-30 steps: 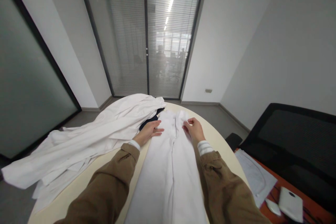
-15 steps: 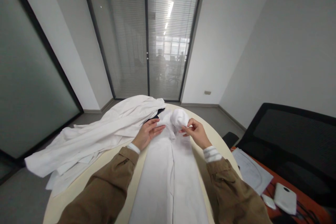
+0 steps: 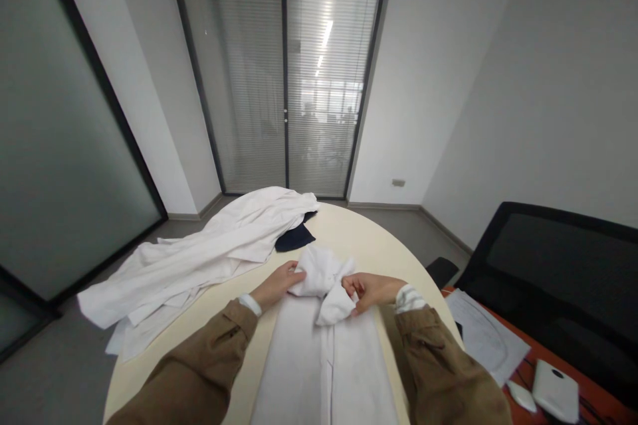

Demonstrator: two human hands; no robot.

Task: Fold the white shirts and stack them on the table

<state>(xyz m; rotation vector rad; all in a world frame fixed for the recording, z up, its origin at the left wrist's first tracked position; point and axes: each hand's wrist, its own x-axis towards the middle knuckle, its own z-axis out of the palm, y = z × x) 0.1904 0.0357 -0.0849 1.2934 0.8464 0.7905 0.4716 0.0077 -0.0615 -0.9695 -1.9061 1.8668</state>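
Observation:
A white cloth garment, folded into a long strip with a seam or opening down its middle, lies lengthwise on the round cream table. Its far end is bunched and turned back toward me. My left hand holds the left side of this bunched end, thumb on top. On the right, my right hand has its fingers curled around a loose flap of the same cloth. The near end of the garment runs out of view at the bottom.
Another white garment lies heaped on the left, hanging over the table edge, with dark navy cloth beside it. At right are a black mesh chair, papers, a white mouse and a white device on a reddish desk.
Both hands have drawn the garment's far end toward me, folding it back over the strip. The navy cloth and far tabletop are now more exposed. My view has tilted up slightly.

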